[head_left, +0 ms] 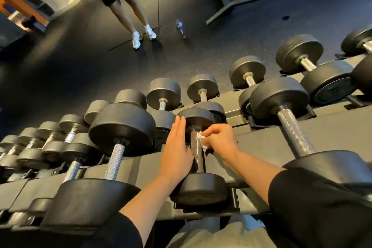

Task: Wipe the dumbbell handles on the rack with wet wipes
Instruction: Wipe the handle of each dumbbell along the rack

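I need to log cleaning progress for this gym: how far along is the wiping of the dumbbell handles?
Nothing visibly marks any handle as finished; wiped and unwiped metal look alike here. In hand: the right hand pinches a crumpled white wet wipe against the knurled steel handle of the small black dumbbell, while the open left hand rests beside it. Left, seemingly: the neighbouring large black dumbbell and the other rows on the grey rack.
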Available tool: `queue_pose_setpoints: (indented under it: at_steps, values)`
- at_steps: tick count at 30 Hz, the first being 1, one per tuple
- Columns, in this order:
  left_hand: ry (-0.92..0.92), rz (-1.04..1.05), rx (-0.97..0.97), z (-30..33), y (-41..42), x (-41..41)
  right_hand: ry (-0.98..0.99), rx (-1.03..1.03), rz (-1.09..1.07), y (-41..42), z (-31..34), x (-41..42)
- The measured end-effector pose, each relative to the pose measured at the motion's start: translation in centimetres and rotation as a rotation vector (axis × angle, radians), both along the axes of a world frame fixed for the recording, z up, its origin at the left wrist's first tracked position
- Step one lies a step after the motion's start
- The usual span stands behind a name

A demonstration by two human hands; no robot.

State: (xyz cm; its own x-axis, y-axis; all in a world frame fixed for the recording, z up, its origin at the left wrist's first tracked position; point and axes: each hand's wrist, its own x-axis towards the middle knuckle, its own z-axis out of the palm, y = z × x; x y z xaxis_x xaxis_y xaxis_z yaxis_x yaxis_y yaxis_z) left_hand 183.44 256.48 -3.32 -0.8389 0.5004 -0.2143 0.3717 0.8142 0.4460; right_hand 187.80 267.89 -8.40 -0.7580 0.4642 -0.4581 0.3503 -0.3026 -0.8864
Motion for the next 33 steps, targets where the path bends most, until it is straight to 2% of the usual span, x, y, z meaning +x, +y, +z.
queue_pose_setpoints:
  at_steps: [9, 13, 18, 19, 23, 28, 33]
  values:
    - [0.005, 0.036, 0.044, -0.3, -0.2, 0.0, -0.038, 0.107, 0.097, -0.6, 0.4, 1.5]
    - [0.017, 0.044, 0.069, -0.5, -0.2, -0.1, -0.063, 0.25, 0.227, -0.6, 1.5, 2.1]
    - [0.005, 0.041, 0.104, -0.6, -0.4, -0.2, -0.113, 0.222, 0.444, -0.6, 2.8, 3.7]
    - [0.003, 0.042, 0.111, -0.6, -0.5, -0.2, -0.117, 0.233, 0.419, -0.6, 2.9, 3.6]
    - [0.005, 0.078, 0.148, -0.5, -0.9, 0.1, 0.014, 0.349, 0.065, 0.1, 2.7, 1.0]
    - [-0.016, 0.149, 0.198, -0.3, -1.2, 0.4, 0.068, 0.432, 0.242, -0.8, 2.0, 0.0]
    - [-0.035, 0.028, 0.125, -0.2, -1.8, -0.6, 0.005, 0.421, 0.345, -1.1, 2.5, 1.8]
